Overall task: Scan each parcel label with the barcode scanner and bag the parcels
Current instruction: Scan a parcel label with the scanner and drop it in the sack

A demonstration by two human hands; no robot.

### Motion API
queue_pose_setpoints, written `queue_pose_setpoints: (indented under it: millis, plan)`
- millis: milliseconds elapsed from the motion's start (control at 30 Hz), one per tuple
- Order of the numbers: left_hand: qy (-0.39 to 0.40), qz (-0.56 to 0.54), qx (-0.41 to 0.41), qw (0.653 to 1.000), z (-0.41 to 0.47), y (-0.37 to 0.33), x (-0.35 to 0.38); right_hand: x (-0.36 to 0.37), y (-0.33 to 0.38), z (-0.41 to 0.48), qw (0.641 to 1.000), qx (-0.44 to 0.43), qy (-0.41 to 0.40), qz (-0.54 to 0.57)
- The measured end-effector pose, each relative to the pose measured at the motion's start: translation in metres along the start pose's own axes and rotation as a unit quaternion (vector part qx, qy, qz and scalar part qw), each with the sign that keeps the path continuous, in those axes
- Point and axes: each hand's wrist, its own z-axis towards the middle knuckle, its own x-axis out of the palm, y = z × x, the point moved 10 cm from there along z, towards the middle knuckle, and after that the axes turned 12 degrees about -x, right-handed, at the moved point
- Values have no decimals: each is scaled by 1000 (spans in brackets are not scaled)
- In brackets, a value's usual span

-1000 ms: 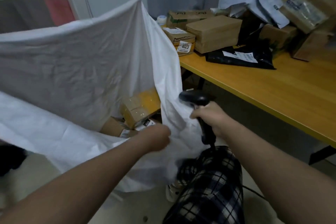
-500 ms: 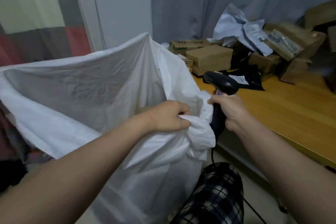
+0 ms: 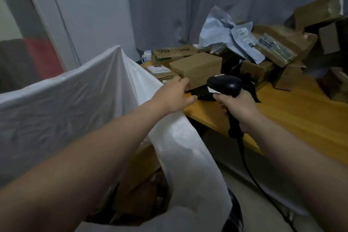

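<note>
My right hand (image 3: 240,107) grips the handle of the black barcode scanner (image 3: 225,84), held over the near edge of the wooden table (image 3: 293,118). My left hand (image 3: 176,94) reaches over the table corner with fingers extended, touching the near side of a brown cardboard box (image 3: 197,67); it holds nothing. A black mailer (image 3: 202,93) lies between my two hands. The big white sack (image 3: 56,103) stands open at the left, with brown parcels (image 3: 139,184) inside it.
Many cardboard parcels (image 3: 278,51) and pale blue poly mailers (image 3: 229,37) are piled at the table's back against a grey curtain. A flat labelled box (image 3: 160,70) lies by the sack. The scanner cable (image 3: 250,171) hangs toward the floor.
My left hand let go of the sack's rim and reached forward to the brown box on the table. The right hand with the scanner moved up over the table edge.
</note>
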Motion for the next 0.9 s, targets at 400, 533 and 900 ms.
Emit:
queue_pose_setpoints:
  millis: [400, 533, 900]
  plan:
    - [-135, 440, 115, 880, 102, -3, 64, 4, -35, 67, 996, 49, -19, 72]
    - [-143, 413, 121, 891, 102, -13, 58, -6, -39, 66, 994, 50, -37, 85]
    - [-213, 315, 171, 909, 39, -83, 7, -76, -22, 10, 989, -1, -109, 97]
